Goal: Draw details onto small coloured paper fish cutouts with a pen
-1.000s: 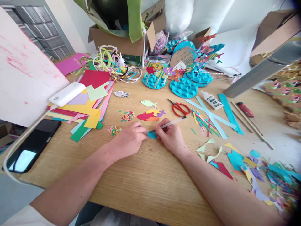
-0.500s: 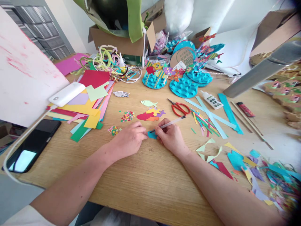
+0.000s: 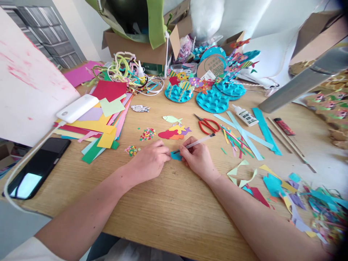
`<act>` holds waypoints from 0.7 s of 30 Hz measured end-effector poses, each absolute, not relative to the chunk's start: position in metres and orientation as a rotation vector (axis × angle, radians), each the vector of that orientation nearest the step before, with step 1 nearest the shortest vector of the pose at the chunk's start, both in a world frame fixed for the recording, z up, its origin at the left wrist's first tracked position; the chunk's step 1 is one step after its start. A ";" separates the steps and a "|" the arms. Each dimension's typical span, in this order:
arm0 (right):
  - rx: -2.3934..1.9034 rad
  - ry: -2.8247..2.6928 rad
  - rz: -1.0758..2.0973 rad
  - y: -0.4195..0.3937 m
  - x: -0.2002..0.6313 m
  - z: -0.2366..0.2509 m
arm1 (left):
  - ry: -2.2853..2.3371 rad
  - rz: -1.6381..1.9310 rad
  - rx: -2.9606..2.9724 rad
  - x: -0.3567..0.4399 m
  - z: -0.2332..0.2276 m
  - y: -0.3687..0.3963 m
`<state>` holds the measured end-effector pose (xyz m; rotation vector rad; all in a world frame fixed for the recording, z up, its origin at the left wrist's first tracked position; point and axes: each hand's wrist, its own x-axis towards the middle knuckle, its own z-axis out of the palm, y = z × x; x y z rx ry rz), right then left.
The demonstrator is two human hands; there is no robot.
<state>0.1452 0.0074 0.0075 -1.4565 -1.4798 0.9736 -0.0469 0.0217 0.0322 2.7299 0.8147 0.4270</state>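
My right hand [image 3: 198, 159] grips a clear pen [image 3: 199, 141], its tip down on a small blue paper piece [image 3: 176, 156] on the wooden table [image 3: 168, 203]. My left hand [image 3: 149, 161] presses the left edge of that blue piece with its fingertips. Just beyond the hands lie several coloured paper fish [image 3: 174, 132] and a pale green fish [image 3: 172, 119]. Two little piles of confetti [image 3: 147, 134] sit left of the fish.
Red scissors [image 3: 208, 125], a glue bottle [image 3: 244, 115] and blue paper strips [image 3: 248, 136] lie to the right. Stacked coloured sheets [image 3: 100, 123], a white power bank [image 3: 77, 108] and a black phone [image 3: 38, 166] lie left. Blue craft discs [image 3: 212, 100] and boxes stand behind; scraps [image 3: 299, 199] lie right.
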 end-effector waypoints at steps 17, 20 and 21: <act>-1.472 -1.490 0.976 0.008 0.145 0.008 | 0.818 0.408 2.728 -0.047 0.032 0.021; -1.474 -1.484 0.978 0.008 0.145 0.008 | 0.815 0.414 2.731 -0.047 0.032 0.021; -1.472 -1.482 0.978 0.008 0.145 0.008 | 0.815 0.416 2.733 -0.047 0.031 0.021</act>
